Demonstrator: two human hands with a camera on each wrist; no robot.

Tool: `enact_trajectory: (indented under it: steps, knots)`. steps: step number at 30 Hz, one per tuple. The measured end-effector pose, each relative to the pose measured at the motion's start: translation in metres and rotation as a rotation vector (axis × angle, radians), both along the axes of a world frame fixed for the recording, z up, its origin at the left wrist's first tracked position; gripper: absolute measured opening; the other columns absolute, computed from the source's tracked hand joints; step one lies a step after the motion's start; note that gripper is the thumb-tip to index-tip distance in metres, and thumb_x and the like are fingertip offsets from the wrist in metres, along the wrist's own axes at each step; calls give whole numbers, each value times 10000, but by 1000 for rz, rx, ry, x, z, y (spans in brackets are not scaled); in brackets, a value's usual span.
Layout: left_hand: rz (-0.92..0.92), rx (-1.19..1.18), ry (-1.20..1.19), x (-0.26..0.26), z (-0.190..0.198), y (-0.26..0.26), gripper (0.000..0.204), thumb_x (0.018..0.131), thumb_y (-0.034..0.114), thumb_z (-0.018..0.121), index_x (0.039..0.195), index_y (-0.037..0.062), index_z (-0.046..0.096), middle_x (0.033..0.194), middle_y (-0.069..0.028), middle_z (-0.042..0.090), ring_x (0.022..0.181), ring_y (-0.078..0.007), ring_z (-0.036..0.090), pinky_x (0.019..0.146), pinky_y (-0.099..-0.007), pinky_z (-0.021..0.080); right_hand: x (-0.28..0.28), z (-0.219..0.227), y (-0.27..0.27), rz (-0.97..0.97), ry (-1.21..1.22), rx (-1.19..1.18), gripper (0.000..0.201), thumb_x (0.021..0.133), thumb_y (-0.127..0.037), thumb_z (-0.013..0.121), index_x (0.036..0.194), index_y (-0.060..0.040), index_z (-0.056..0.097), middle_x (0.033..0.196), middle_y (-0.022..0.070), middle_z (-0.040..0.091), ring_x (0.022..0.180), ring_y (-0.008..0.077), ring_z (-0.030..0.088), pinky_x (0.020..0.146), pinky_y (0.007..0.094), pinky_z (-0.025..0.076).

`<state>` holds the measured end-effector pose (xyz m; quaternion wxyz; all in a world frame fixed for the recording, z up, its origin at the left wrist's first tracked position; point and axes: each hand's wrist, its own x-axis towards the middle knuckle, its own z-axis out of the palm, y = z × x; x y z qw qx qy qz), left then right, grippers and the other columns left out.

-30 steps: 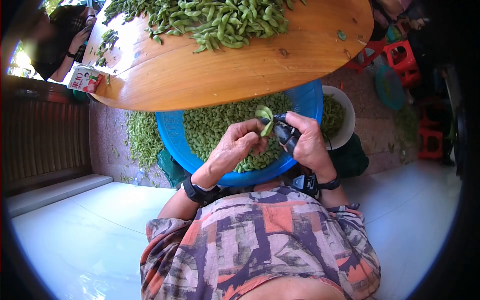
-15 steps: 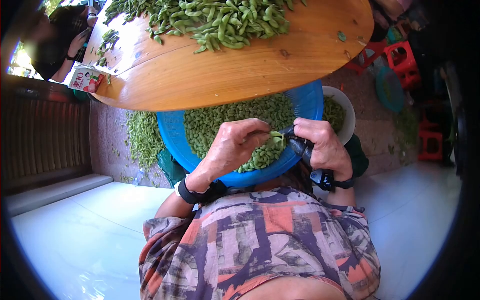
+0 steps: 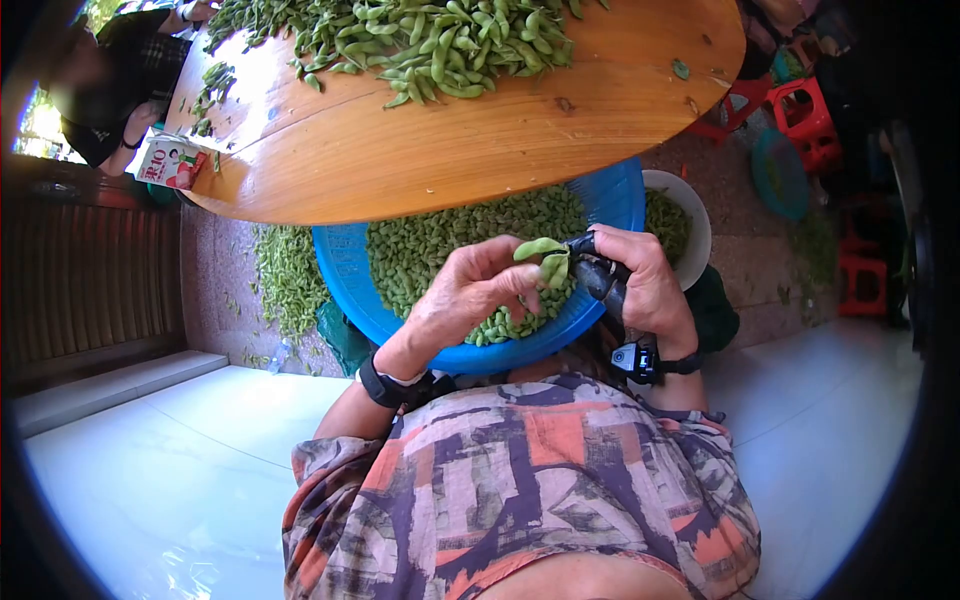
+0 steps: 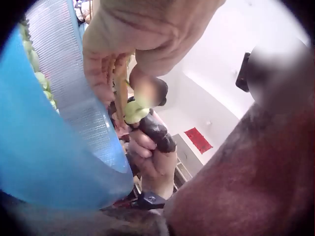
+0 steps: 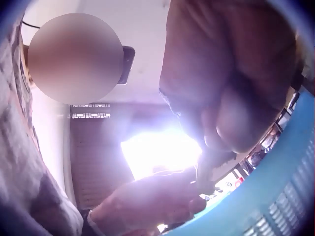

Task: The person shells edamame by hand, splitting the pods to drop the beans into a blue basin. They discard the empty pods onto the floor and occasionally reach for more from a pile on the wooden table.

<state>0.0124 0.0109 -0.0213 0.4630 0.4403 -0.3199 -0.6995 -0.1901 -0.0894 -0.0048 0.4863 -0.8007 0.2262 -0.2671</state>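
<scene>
On your left in the head view, the small printed carton (image 3: 172, 163) at the edge of the wooden table (image 3: 450, 150) shows you a large "10" after a character that looks like "果"; its smaller print is too tiny for you to read.

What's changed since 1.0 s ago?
Right hand has shifted right, away from the left hand, with the green pods in its grip. The other person's hand has moved closer to the carton. No clear grab or release. Blue basket, pod pile and carton: essentially unmoved.
</scene>
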Motion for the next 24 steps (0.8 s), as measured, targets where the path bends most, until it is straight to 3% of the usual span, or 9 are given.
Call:
enact_trajectory:
  steps: [12, 14, 17, 20, 24]
  knots:
    - [212, -75, -125, -9, -13, 5, 123, 919, 57, 652, 1022, -9, 646, 808, -32, 667, 672, -69, 598, 591, -211, 484, 4, 3, 2, -84, 109, -116, 207, 692, 49, 606, 898, 27, 612, 748, 154, 526, 699, 343, 568, 619, 360, 441]
    - [162, -112, -364, -9, -10, 6, 149, 923, 59, 646, 1053, -13, 631, 848, -35, 671, 686, -60, 589, 604, -212, 490, 4, -3, 2, -91, 68, -133, 214, 682, 51, 612, 895, 32, 614, 752, 155, 522, 693, 346, 567, 608, 364, 441]
    - [131, -227, -501, -11, -6, 6, 192, 920, 62, 654, 1091, -16, 617, 856, -35, 673, 698, -55, 583, 616, -213, 492, 4, -2, 5, -113, 27, -200, 232, 666, 58, 614, 897, 39, 620, 758, 154, 517, 676, 351, 557, 588, 378, 441]
    - [283, -254, -377, -20, -8, 7, 203, 908, 60, 668, 1086, -25, 620, 821, -23, 664, 709, -51, 585, 631, -210, 492, 2, 1, 9, -107, -2, -265, 270, 650, 66, 620, 919, 45, 632, 817, 181, 563, 731, 375, 596, 625, 389, 488]
    - [316, -284, -352, -19, 3, 5, 183, 897, 51, 677, 1052, -33, 626, 789, -28, 658, 695, -58, 597, 623, -213, 496, -3, -6, 15, -154, 49, -411, 306, 640, 63, 632, 946, 51, 644, 897, 225, 601, 819, 401, 634, 702, 392, 530]
